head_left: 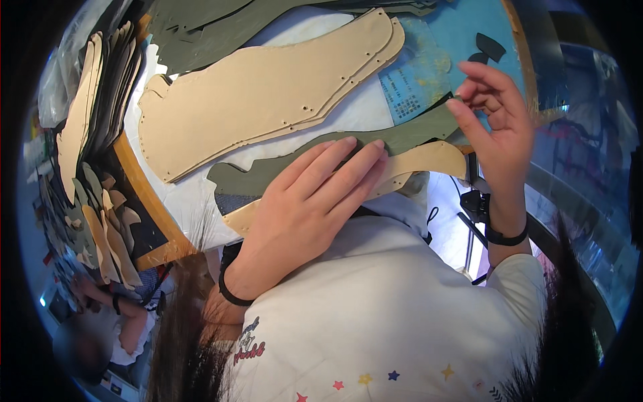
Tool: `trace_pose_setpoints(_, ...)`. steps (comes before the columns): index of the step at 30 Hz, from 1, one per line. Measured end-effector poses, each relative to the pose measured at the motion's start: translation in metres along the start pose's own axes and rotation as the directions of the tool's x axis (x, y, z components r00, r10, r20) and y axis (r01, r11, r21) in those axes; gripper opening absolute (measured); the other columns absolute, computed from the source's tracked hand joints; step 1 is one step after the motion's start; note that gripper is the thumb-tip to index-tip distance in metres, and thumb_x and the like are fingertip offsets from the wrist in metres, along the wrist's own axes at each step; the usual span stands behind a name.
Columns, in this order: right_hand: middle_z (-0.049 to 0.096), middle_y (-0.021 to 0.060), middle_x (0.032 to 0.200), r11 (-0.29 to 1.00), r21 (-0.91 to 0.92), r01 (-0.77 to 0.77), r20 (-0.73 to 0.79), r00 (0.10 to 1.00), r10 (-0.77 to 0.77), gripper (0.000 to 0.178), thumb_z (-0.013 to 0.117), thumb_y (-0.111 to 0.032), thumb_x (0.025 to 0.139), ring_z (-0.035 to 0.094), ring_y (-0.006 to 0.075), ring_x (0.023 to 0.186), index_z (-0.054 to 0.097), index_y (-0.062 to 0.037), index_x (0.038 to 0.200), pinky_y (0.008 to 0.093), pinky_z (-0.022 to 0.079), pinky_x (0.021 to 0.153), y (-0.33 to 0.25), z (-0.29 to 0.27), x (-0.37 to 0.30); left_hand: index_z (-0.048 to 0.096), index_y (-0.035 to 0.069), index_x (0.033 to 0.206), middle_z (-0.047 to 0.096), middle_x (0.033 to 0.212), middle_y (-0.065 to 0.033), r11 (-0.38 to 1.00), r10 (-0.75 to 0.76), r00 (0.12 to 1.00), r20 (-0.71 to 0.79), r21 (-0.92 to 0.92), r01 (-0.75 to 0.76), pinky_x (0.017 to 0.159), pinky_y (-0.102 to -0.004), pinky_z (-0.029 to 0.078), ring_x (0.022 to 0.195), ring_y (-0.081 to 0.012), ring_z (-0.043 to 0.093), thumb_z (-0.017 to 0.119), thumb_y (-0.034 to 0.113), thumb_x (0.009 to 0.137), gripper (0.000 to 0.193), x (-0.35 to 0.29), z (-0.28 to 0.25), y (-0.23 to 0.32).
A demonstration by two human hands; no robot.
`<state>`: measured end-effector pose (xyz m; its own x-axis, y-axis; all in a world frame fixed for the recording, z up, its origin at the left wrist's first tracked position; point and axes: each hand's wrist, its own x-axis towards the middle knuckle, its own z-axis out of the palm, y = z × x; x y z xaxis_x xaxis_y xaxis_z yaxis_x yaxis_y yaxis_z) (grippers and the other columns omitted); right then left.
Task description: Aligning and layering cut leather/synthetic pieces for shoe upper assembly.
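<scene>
Left hand [311, 201] open, flat on the olive-green cut piece [402, 137]; right hand [492, 114] pinching its end above the bench [469, 40].

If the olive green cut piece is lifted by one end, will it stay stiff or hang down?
The olive green piece looks thin and flat, so it would probably flex. It seems light: the right hand pinches its end with fingertips only. The left hand presses it flat.
</scene>
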<state>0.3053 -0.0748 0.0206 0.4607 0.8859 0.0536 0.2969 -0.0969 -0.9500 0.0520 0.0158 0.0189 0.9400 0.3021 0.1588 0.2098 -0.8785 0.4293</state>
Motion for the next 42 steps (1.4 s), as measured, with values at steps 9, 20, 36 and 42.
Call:
trace_pose_setpoints(9, 0.069, 0.0011, 0.092, 0.959, -0.278, 0.061, -0.068, 0.994, -0.083, 0.026, 0.081, 0.001, 0.085, 0.062, 0.0082, 0.079, 0.076, -0.0071, 0.109, 0.0223, 0.049, 0.069, 0.01, 0.003, -0.003, 0.071, 0.006, 0.127, 0.061, 0.145, -0.0027, 1.0, 0.017, 1.0, -0.018, 0.0, -0.017, 0.105, -0.0395, 0.052, 0.127, -0.0262, 0.059, 0.062, 0.012, 0.083, 0.045, 0.001, 0.003, -0.002)
trace_pose_setpoints(20, 0.07, 0.0024, 0.092, 0.916, -0.395, 0.076, -0.056, 0.993, -0.106, 0.028, 0.081, 0.001, 0.084, 0.062, 0.0093, 0.076, 0.076, -0.0072, 0.11, 0.0232, 0.047, 0.065, 0.003, 0.008, -0.002, 0.071, 0.008, 0.13, 0.061, 0.143, -0.0014, 1.0, -0.011, 1.0, 0.002, -0.015, 0.011, 0.104, -0.0397, 0.053, 0.126, -0.0256, 0.059, 0.063, 0.011, 0.084, 0.046, 0.001, 0.0, 0.0)
trace_pose_setpoints(36, 0.063, 0.0033, 0.102, 0.862, -0.504, 0.052, -0.221, 0.957, -0.187, 0.043, 0.087, -0.016, 0.081, 0.058, 0.0224, 0.101, 0.072, -0.0148, 0.122, 0.0367, 0.047, 0.086, 0.013, 0.004, -0.007, 0.072, 0.006, 0.127, 0.064, 0.14, -0.0054, 0.998, -0.005, 0.998, -0.064, -0.07, 0.001, 0.103, -0.0408, 0.054, 0.126, -0.0282, 0.06, 0.064, 0.007, 0.082, 0.046, 0.0, 0.001, -0.001)
trace_pose_setpoints(42, 0.067, 0.0046, 0.102, 0.771, -0.625, 0.124, -0.109, 0.964, -0.243, 0.036, 0.085, -0.014, 0.082, 0.061, 0.0217, 0.098, 0.074, -0.0138, 0.116, 0.0364, 0.047, 0.087, 0.006, 0.013, -0.007, 0.077, 0.01, 0.118, 0.07, 0.129, -0.0034, 0.996, 0.085, 0.97, -0.229, 0.03, -0.08, 0.101, -0.0401, 0.056, 0.121, -0.0276, 0.065, 0.071, 0.008, 0.076, 0.042, -0.015, 0.001, 0.001)
